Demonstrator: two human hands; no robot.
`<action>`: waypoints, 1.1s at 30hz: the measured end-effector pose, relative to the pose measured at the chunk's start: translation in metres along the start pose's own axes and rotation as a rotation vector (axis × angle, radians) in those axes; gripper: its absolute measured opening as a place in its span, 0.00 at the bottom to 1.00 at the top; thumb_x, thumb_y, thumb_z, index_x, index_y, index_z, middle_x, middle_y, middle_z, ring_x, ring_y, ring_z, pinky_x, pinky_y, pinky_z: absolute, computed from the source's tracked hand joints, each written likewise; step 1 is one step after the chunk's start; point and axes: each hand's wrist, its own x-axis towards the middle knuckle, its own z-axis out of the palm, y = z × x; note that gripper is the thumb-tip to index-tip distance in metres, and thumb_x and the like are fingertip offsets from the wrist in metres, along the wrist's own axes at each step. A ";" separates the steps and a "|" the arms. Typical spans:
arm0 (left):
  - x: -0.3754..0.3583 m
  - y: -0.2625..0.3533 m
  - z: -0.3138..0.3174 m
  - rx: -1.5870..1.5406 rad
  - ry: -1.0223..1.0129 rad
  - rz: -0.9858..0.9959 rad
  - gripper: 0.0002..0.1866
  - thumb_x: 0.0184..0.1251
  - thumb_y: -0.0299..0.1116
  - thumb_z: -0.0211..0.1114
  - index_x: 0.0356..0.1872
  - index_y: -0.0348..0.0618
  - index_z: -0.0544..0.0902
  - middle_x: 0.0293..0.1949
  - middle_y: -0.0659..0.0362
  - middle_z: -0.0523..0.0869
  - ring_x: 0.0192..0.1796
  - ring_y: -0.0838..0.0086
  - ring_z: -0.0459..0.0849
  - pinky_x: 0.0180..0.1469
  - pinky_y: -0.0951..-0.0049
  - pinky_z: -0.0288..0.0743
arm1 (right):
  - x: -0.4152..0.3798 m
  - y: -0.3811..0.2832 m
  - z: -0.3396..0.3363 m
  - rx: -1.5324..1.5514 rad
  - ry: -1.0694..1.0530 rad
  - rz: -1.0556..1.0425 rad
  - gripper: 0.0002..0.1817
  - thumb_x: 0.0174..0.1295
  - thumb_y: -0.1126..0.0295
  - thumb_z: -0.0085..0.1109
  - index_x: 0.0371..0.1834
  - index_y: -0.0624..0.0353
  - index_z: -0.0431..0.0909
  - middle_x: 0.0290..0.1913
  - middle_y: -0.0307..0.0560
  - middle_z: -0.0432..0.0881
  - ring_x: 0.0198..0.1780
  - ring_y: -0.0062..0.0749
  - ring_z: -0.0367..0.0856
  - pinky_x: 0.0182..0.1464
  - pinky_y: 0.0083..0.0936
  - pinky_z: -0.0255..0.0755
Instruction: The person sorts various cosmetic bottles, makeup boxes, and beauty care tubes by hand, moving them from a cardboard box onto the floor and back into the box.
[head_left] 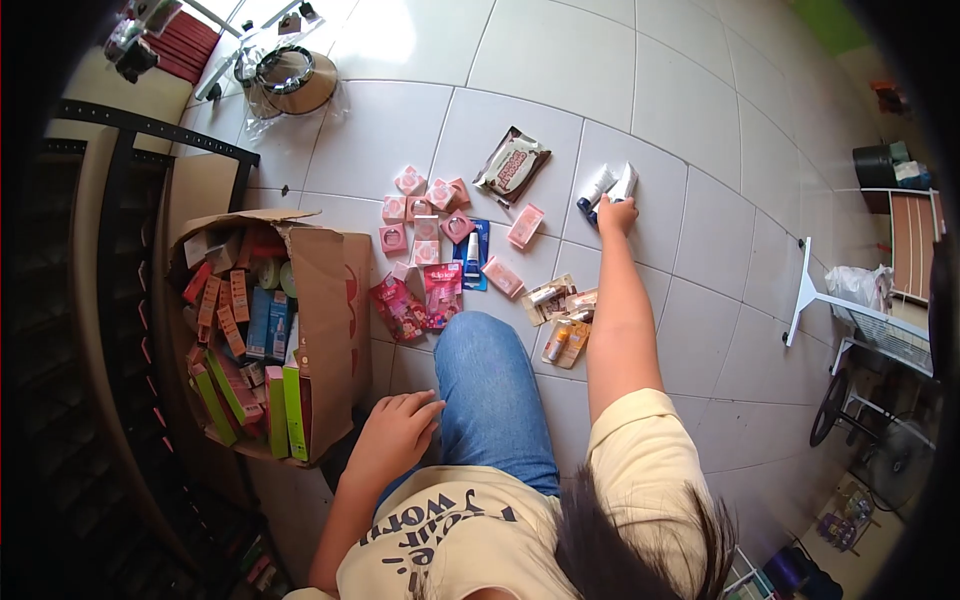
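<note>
My right hand (618, 213) reaches out over the tiles, its fingers closed around a white tube (625, 180). Another white tube (598, 184) with a dark blue cap lies right beside it. My left hand (398, 428) rests by my bent knee, fingers loosely extended and holding nothing. Between the hands lie small pink boxes (426, 228), two pink pouches (443, 293), a blue card with a white tube (473, 255), and several brown-and-yellow blister packs (567, 340). A dark brown packet (513, 165) lies farther out.
An open cardboard box (340, 340) packed with cartons stands at my left, beside a black shelf rack (120, 125). A plastic-wrapped round item (298, 80) sits at the upper left. White-framed furniture (800, 295) and a fan (895, 460) stand to the right.
</note>
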 end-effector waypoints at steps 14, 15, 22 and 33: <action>-0.017 -0.011 0.007 0.009 0.039 -0.029 0.16 0.65 0.30 0.60 0.54 0.45 0.80 0.56 0.55 0.80 0.58 0.62 0.78 0.61 0.60 0.68 | -0.139 0.010 0.007 -0.192 -0.016 -0.970 0.32 0.59 0.54 0.61 0.65 0.55 0.67 0.72 0.63 0.57 0.73 0.56 0.55 0.72 0.46 0.55; -0.019 -0.013 0.010 0.008 0.031 -0.033 0.16 0.65 0.30 0.60 0.54 0.45 0.80 0.56 0.55 0.80 0.58 0.62 0.78 0.61 0.60 0.68 | -0.153 0.010 0.013 -0.192 -0.157 -1.045 0.30 0.59 0.55 0.61 0.64 0.54 0.68 0.72 0.62 0.57 0.73 0.56 0.55 0.72 0.46 0.54; -0.013 -0.024 0.018 -0.048 0.024 -0.016 0.16 0.65 0.30 0.61 0.54 0.46 0.80 0.55 0.55 0.81 0.58 0.61 0.78 0.61 0.61 0.68 | -0.241 -0.058 0.052 -0.151 -0.457 -1.194 0.51 0.49 0.44 0.68 0.76 0.41 0.52 0.77 0.59 0.45 0.77 0.58 0.44 0.73 0.57 0.45; -0.021 -0.078 0.033 -0.227 0.038 -0.066 0.16 0.62 0.29 0.63 0.52 0.45 0.81 0.53 0.54 0.82 0.54 0.57 0.79 0.57 0.60 0.72 | -0.244 -0.102 0.097 -0.272 -0.379 -1.150 0.55 0.47 0.33 0.63 0.78 0.29 0.46 0.80 0.53 0.34 0.80 0.53 0.29 0.71 0.68 0.28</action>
